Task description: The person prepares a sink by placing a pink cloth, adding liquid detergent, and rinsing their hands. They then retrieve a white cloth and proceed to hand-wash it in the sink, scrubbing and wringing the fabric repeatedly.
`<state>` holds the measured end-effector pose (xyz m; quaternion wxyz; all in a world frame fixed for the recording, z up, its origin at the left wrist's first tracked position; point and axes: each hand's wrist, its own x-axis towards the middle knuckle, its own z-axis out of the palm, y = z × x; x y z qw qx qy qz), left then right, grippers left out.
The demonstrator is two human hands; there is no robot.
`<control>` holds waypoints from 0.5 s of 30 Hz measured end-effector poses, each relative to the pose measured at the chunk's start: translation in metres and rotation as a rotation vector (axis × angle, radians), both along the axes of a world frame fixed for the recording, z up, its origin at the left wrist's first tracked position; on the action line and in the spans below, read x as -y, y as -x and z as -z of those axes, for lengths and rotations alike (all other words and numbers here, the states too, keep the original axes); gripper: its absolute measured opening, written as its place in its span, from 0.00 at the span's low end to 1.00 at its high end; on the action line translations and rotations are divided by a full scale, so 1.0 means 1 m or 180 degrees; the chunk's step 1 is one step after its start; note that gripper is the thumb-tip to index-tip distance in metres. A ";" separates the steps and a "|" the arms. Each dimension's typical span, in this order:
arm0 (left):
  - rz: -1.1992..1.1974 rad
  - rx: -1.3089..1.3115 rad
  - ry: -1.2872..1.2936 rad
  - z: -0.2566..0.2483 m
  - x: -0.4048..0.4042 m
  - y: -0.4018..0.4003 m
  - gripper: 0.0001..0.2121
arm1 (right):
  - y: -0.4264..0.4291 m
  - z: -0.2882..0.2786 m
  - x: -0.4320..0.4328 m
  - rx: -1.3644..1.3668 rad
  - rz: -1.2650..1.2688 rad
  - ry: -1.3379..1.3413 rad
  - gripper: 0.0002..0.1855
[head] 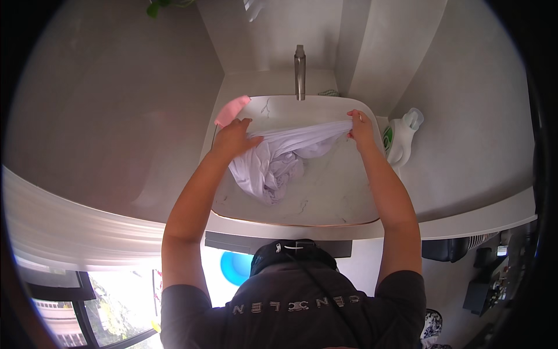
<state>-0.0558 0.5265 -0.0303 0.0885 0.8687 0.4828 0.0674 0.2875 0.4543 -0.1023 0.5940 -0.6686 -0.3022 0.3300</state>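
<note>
A wet-looking white cloth (279, 161) is stretched between my hands over a marble-patterned washbasin (340, 187). Its upper edge runs nearly straight across, while the rest hangs in a bunched heap on the left side of the bowl. My right hand (361, 126) pinches one end near the basin's right rim. At the left rim, my left hand (235, 137) has the other end, its thumb and a finger spread apart; part of its hold is hidden. Just beyond that hand, a pink cloth (233, 111) drapes over the basin's back left corner.
A metal faucet (300, 74) rises behind the basin. To the right stands a white detergent bottle (401, 137) with a clear cap. A green-and-white item (329, 93) lies behind the back rim. Walls close in on both sides. Below the counter, a blue basin (235, 266) is partly visible.
</note>
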 end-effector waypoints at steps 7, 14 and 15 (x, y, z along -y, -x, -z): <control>-0.0005 -0.1335 -0.0184 0.011 -0.012 -0.003 0.32 | -0.030 0.049 0.007 0.3221 -0.1412 0.1243 0.20; 0.0640 -0.0499 -0.0455 0.069 0.009 -0.057 0.34 | 0.073 0.049 0.012 0.3924 -0.1851 0.1548 0.35; 0.0666 -0.0653 -0.0282 0.074 0.015 -0.064 0.34 | 0.081 0.048 0.017 0.4088 -0.2099 0.1626 0.36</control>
